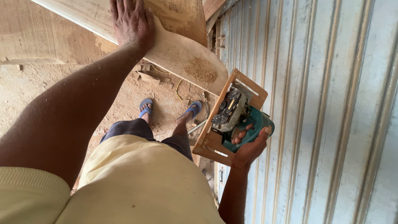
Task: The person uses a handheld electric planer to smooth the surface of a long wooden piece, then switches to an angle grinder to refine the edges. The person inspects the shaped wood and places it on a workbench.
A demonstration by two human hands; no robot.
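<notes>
Holding the green power saw point(242, 124) one-handed, right hand point(248, 147) closed around its body, beside my hip; left hand point(132, 23) flat, open, on the curved plank point(182, 52). Risk: grip slips, saw falls toward sandalled feet point(146, 107).

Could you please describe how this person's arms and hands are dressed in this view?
Both hands are bare: the left hand and the right hand wear no gloves, rings or watch. The forearms are uncovered. A pale yellow short sleeve with a ribbed cuff covers the left upper arm.
</notes>
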